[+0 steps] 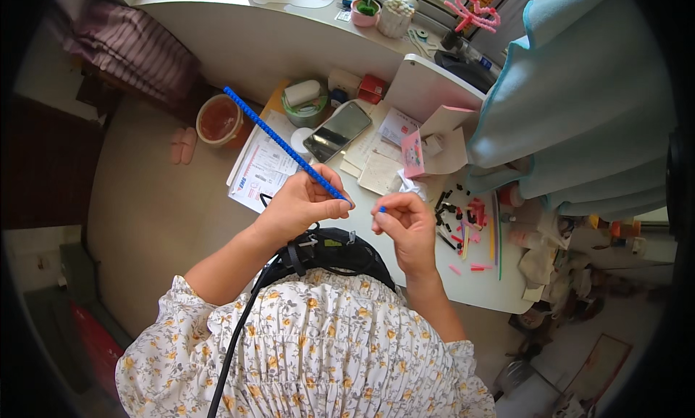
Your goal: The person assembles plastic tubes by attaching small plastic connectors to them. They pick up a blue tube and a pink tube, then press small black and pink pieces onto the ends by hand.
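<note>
where the pale blue curtain point(579, 92) meets the top of the view, it is cut off, and the white table point(478, 289) is partly hidden by papers point(253, 173) and by a black item point(340, 262) at the person's waist, whose kind is hard to make out. the left hand point(300, 203), fingers curled, pinches the lower end of a blue ridged rod point(271, 130), which slants up leftward above the papers. the right hand point(407, 226), just beside it, is closed to a pinch on a tiny blue piece point(382, 209), partly covered by its fingertips.
</note>
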Motion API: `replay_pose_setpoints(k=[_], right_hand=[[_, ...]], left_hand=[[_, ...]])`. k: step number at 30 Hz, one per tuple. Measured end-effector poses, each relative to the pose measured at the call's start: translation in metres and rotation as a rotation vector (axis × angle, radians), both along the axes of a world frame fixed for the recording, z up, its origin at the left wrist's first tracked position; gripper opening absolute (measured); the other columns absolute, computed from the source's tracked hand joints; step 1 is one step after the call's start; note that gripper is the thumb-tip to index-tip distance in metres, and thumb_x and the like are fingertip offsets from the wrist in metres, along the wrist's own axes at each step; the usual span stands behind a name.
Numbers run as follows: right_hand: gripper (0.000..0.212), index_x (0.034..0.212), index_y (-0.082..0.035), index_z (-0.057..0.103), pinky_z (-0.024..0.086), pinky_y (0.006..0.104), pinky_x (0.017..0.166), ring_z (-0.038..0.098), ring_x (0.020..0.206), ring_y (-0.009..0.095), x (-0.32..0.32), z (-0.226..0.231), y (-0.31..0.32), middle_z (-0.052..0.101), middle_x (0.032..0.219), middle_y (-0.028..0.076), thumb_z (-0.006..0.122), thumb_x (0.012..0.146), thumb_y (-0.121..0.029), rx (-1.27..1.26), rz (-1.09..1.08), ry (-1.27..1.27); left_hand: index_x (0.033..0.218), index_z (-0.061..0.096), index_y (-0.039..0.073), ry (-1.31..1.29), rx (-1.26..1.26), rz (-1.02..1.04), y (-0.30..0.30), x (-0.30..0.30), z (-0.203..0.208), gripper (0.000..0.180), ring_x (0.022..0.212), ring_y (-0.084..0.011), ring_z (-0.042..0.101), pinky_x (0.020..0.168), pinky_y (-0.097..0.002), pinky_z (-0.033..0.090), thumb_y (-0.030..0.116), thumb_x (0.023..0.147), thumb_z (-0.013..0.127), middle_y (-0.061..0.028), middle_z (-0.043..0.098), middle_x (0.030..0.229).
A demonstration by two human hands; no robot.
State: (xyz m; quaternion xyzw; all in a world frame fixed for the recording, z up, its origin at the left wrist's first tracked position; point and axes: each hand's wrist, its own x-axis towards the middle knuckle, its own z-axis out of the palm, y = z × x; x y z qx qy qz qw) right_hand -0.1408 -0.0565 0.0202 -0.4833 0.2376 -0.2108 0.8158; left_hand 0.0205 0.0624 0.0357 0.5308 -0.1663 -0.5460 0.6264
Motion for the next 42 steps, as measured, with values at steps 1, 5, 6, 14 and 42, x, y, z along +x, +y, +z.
replay_pose_setpoints(k=[1,5,6,14,42], right_hand=[[0.013,0.091,-0.002,0.053,0.048,0.0215,0.063,0.057,0.069,0.01,0.007,0.003,0.002,0.059,0.085,0.006,0.058,0.079,0.002,0.025,0.032,-0.006],[0.014,0.092,0.0,0.054,0.046,0.0226,0.06,0.056,0.067,0.012,0.022,0.001,0.01,0.059,0.083,0.007,0.06,0.08,-0.001,0.237,0.059,-0.126],[0.014,0.093,0.0,0.054,0.046,0.0225,0.06,0.056,0.066,0.012,0.023,0.0,0.012,0.06,0.083,0.007,0.06,0.08,-0.001,0.267,0.065,-0.128],[0.014,0.095,0.0,0.056,0.044,0.0203,0.058,0.055,0.065,0.01,0.021,-0.003,0.027,0.059,0.081,0.006,0.059,0.081,-0.002,0.082,0.016,-0.036],[0.011,0.093,0.002,0.052,0.045,0.0204,0.063,0.054,0.071,0.009,0.019,0.005,0.036,0.054,0.089,0.006,0.054,0.082,0.003,-0.17,-0.037,-0.054]], left_hand=[[0.09,0.047,0.005,0.006,-0.01,0.0,0.0,-0.001,-0.001,0.028,0.073,-0.0158,0.061,0.065,-0.0255,0.049,0.003,0.072,0.068,-0.0111,0.063,0.083],[0.09,0.048,0.006,0.114,-0.043,0.024,0.007,0.001,-0.001,0.022,0.074,-0.0164,0.061,0.066,-0.0256,0.048,0.004,0.076,0.065,-0.0107,0.062,0.085],[0.091,0.049,0.006,0.135,-0.051,0.024,0.009,0.001,-0.003,0.022,0.074,-0.0163,0.061,0.066,-0.0254,0.048,0.004,0.076,0.065,-0.0109,0.062,0.085],[0.091,0.048,0.006,0.158,-0.053,0.005,0.01,0.003,-0.004,0.021,0.076,-0.0151,0.06,0.067,-0.0251,0.049,0.005,0.078,0.064,-0.01,0.063,0.086],[0.09,0.048,0.005,0.171,-0.078,-0.003,0.006,0.002,-0.006,0.024,0.075,-0.0154,0.059,0.068,-0.0267,0.047,0.003,0.075,0.067,-0.0097,0.061,0.083]])
